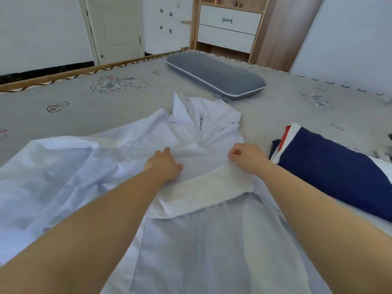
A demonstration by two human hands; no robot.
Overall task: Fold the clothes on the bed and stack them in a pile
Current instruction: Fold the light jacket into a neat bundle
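Observation:
A pale blue-white zip-up shirt [199,240] lies spread on the bed [89,111], collar away from me. Its right sleeve [203,194] is folded across the chest. My left hand [164,165] lies on the chest of the shirt with fingers flat on the cloth. My right hand [247,157] pinches the end of the folded sleeve between curled fingers. A navy garment with red and white trim [331,172] lies folded to the right of the shirt.
A grey pillow [216,76] lies beyond the shirt's collar. The bed's wooden edge [84,70] runs along the far left. A wooden cabinet with white drawers [229,26] and a white door [116,28] stand behind.

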